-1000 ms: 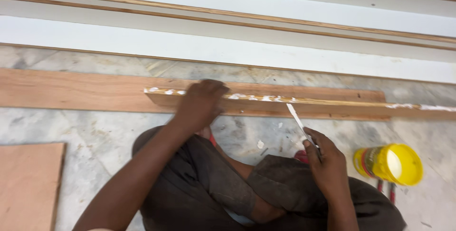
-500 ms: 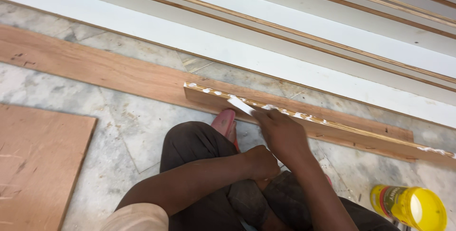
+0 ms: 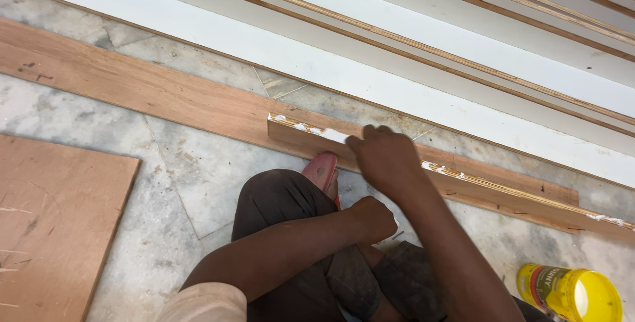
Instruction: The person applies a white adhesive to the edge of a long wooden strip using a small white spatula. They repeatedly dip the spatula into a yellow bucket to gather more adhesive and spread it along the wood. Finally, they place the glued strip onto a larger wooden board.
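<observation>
Two hands worked apart: your left hand (image 3: 372,219) rested clenched on your knee, while your right hand (image 3: 383,156) gripped a spreader on the wooden strip (image 3: 503,189), whose long axis ran left to right, glue-smeared, beyond your foot

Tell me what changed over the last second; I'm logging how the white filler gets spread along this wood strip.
The right hand has moved left along the narrow wood strip, carrying its small scraper blade to the strip's left end, where it is now hidden. The left hand came off the strip and rests closed by the knee. The strip, the wide board under it and the yellow container lie as before.
</observation>
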